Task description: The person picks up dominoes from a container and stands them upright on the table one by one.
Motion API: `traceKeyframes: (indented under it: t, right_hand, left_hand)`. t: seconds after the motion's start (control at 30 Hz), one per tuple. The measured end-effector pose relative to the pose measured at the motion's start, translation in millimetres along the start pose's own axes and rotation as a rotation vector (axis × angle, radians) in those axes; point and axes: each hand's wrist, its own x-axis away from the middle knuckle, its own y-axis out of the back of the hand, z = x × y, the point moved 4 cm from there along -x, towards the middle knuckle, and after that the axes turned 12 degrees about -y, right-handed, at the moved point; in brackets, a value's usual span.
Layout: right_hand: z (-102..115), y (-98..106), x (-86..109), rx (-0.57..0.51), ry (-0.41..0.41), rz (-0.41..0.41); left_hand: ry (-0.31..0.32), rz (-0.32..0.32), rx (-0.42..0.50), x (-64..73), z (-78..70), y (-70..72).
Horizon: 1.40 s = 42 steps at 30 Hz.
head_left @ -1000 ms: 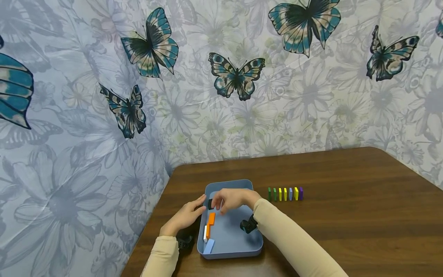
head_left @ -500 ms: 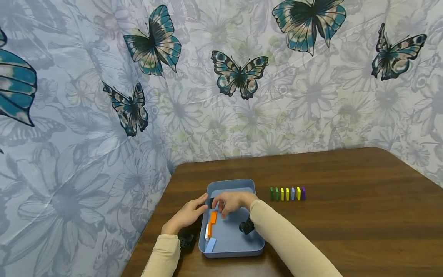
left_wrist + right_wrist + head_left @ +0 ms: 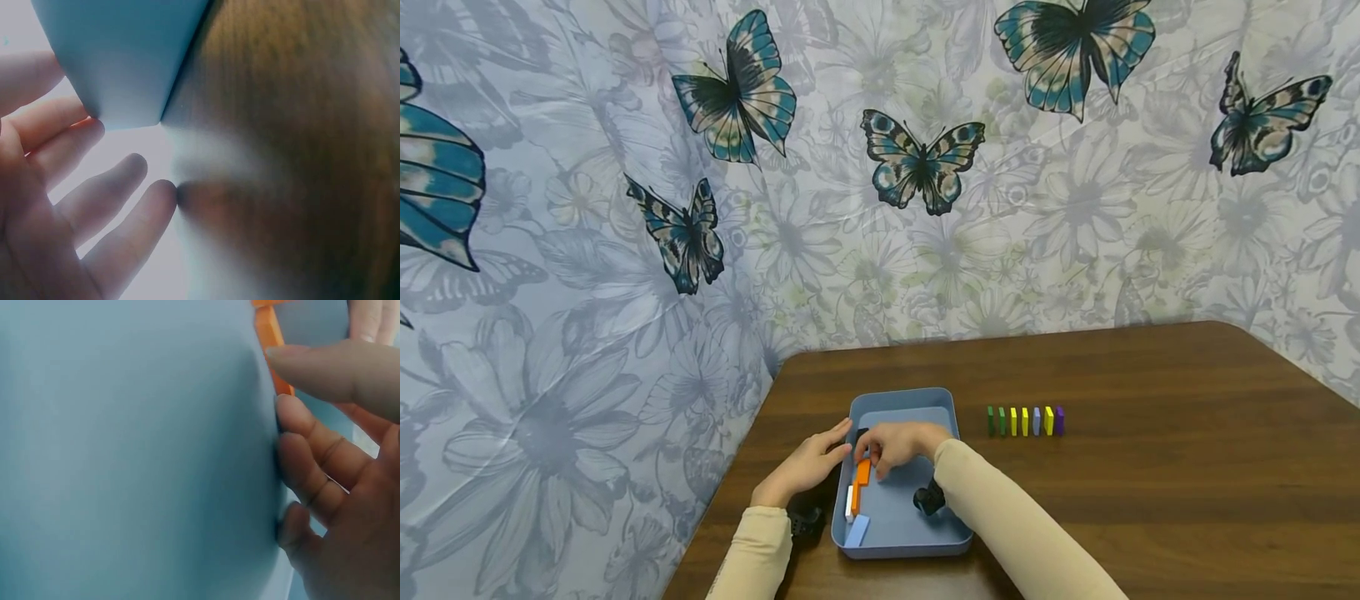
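Note:
My left hand [image 3: 805,467] rests along the left wall of a blue-grey tray [image 3: 917,551], fingers extended; in the left wrist view its fingertips [image 3: 94,128] meet the tray's outer side. My right hand [image 3: 898,443] is inside the tray, bent over an orange domino [image 3: 864,472]. In the right wrist view its thumb overlaps that orange domino [image 3: 275,356], the other fingers loosely bent and apart from the thumb. Beside the right fingers a black domino [image 3: 862,432] is partly hidden. Nearer the front lie a second orange domino [image 3: 855,498], a white one [image 3: 849,503] and a light blue one [image 3: 857,531].
To the tray's right, several upright dominoes [image 3: 1025,422] stand in a row on the brown table [image 3: 1150,467], green, yellow, light blue and purple. Behind the table hangs a floral wall covering [image 3: 820,250] with butterflies.
My right hand has shifted slightly toward the front of the tray, from beside the black domino to over the orange one. My left hand keeps its place at the tray's side.

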Motion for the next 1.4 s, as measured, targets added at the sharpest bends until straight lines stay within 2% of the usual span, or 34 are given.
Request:
traceKeyframes:
  t: [0.23,0.3,0.43,0.5,0.97,1.2,1.4]
  right_hand:
    - [0.1,-1.4,-0.6,-0.043,-0.025,-0.019]
    - [-0.7,-1.1,-0.8,-0.045,-0.027,-0.024]
    - [-2.6,-1.4,-1.6,-0.028,-0.035,-0.033]
    - [-3.8,-1.9,-2.3,-0.024,-0.047,-0.038]
    - [-7.7,-3.6,-0.2,-0.051,-0.131,-0.054]
    - [-5.3,-1.6,4.2,-0.009,-0.130,-0.049]
    - [-4.5,1.3,6.6,0.020,-0.095,-0.046]
  left_hand:
    - [0.007,0.014,0.031,1.6,-29.5,8.0]
    - [0.002,0.013,0.026,0.9,-25.5,6.9]
    - [0.006,0.001,0.012,-2.1,-3.6,0.2]
    - [0.011,-0.001,0.013,-2.3,0.5,-0.4]
    - [0.032,-0.018,0.022,-2.8,-0.2,-1.1]
    - [0.026,-0.016,0.020,-3.8,0.6,-0.6]
    - [0.022,-0.013,0.021,-4.1,1.7,-0.7]
